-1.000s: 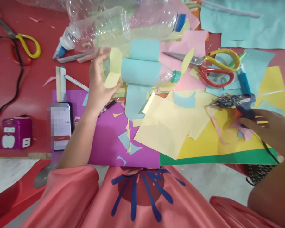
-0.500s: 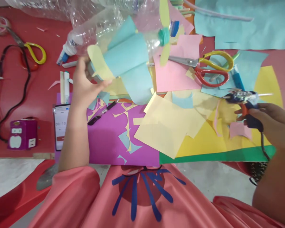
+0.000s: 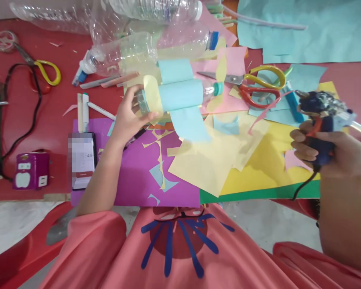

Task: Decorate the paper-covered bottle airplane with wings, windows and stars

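My left hand [image 3: 128, 116] grips the base end of a small plastic bottle [image 3: 180, 95] wrapped in light blue paper, with pale yellow paper fins and a green cap. The bottle lies sideways just above the paper pile. My right hand [image 3: 325, 150] is closed around the handle of a dark blue glue gun [image 3: 321, 108], raised over the yellow sheet at the right, its nozzle pointing left. A pink paper strip [image 3: 264, 110] hangs from the gun's tip.
Coloured paper sheets [image 3: 204, 160] cover the red table [image 3: 48, 116]. Clear empty bottles [image 3: 144, 44] lie at the back. Scissors [image 3: 258, 86] rest right of the wrapped bottle, another pair [image 3: 45, 70] at far left. A phone [image 3: 82, 160] and purple power adapter [image 3: 31, 170] sit at the left.
My left hand lowered the wrapped bottle from a tilted, lifted pose back to level. My right hand raised the glue gun off the paper and brought it higher on the right.
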### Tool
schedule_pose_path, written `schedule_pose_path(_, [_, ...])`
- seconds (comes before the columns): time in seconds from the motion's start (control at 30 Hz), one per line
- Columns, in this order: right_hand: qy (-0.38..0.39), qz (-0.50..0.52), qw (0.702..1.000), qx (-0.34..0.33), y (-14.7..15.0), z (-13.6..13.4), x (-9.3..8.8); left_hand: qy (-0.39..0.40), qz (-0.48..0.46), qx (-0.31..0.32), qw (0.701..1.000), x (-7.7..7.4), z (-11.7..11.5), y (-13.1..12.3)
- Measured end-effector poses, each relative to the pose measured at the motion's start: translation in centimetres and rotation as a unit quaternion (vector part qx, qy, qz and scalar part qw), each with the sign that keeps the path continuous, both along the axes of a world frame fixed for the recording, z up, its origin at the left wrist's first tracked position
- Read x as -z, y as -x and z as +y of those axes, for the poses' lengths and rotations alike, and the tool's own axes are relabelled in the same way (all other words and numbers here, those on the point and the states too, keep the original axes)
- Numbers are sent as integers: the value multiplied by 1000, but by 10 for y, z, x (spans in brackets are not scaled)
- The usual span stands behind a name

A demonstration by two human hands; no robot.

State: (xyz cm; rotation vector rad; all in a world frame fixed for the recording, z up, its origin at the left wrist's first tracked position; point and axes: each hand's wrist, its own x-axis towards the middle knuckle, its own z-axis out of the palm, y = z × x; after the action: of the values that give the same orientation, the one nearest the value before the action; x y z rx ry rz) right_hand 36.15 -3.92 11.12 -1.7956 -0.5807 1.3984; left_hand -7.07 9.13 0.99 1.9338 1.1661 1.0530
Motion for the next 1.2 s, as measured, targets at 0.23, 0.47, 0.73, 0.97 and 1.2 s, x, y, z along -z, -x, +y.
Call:
schedule_pose_path(0.23, [-105,195,963,-156,52,20,29,-27,-8,44,999,15,4,3])
schedule_pose_path(0.47, [-199,267,927,-173,116,45,53,-18,-5,34,999,23,4,5])
schedule_pose_path(0.73, [-371,121,920,-32,104,40,64,24,-19,17,999,18,0,-2])
schedule_pose_path(0.97, [-343,105,931,-71,97,45,64,6,-3,-45,999,16,-5,-1])
schedule_pose_path(1.2, [-320,155,930,-96,99,40,69,-241,-88,-96,962,0,-12,-6])
